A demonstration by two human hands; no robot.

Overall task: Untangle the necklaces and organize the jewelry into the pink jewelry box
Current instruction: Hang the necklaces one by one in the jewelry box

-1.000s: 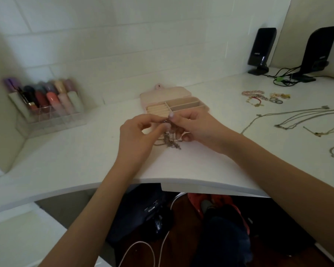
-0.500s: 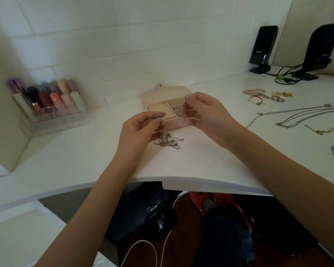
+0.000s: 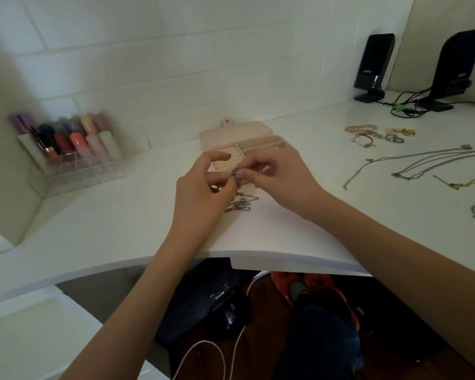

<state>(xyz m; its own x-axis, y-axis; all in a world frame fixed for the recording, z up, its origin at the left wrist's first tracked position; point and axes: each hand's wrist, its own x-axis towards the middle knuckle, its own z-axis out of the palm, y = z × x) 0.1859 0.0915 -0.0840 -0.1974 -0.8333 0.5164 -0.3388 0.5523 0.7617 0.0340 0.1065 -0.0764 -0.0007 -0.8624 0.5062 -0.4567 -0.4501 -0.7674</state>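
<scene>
Hidden or unclear: the fingertips of both hands meet in front of the pink jewelry box (image 3: 254,134), covering its front wall and part of its compartments; the exact bit of chain pinched between them is too small to make out.
Left hand (image 3: 200,193): fingers curled, thumb and forefinger pinching a thin chain at the meeting point; something small and dark shows under the fingers, not identifiable.
Right hand (image 3: 281,178): fingers curled, pinching the same chain just beside the left fingertips.
Tangled necklaces (image 3: 240,204): a silver knot lying on the desk at 6 o'clock from the box, just below the two hands, a strand rising to the pinch.
Jewelry box: lid open and lying flat towards the wall, at 12 o'clock from the hands.
Loose necklaces (image 3: 422,167): laid out at 3 o'clock, running off the right edge.
Bracelets and rings (image 3: 379,134): small cluster at 2 o'clock.
Lipstick organiser (image 3: 74,160): clear, at 9 o'clock, blurred.
Speakers (image 3: 374,64): two black ones at 1 o'clock, cables between them.
Desk (image 3: 107,223): white, curved front edge, against a white brick wall.
Under the desk: dark bag, white cable, red shoe, partly cut off.
</scene>
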